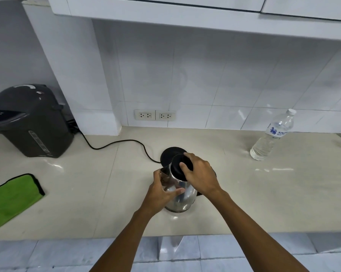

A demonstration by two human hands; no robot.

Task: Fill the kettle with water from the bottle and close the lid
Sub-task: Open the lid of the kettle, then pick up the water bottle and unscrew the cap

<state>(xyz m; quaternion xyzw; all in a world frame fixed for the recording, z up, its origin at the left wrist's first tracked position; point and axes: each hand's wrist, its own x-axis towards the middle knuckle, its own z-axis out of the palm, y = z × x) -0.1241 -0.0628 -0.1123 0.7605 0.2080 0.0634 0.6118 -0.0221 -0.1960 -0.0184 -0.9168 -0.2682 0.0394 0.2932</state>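
1. The shiny stainless-steel kettle stood on the pale stone counter, lower centre of the frame, off its round black power base, which lay just behind it with a black cord trailing toward the left.
2. The kettle's black domed lid sat over the mouth. Whether it was seated or only resting there could not be read from this angle.
3. The right hand lay on the lid, fingers curled over its upper right edge with the thumb on top, gripping it.
4. The left hand steadied the steel body just under the spout, fingers wrapped partway round the wall.
5. The clear plastic water bottle stood well apart at the right of the frame, white cap on, water showing in roughly its lower part, upper part looking empty.
6. Judgement on progress: capped bottle set aside, hands on the lid. That fits either lid about to come off before filling, or lid being pressed down after pouring. The frame did not settle which.
7. Hidden: the kettle's inside and water level, its handle (behind the right wrist), any lid latch.
8. Periphery: a dark grey hot-water dispenser at left, a green cloth cut off at the lower left edge, twin wall sockets on the white tiles.
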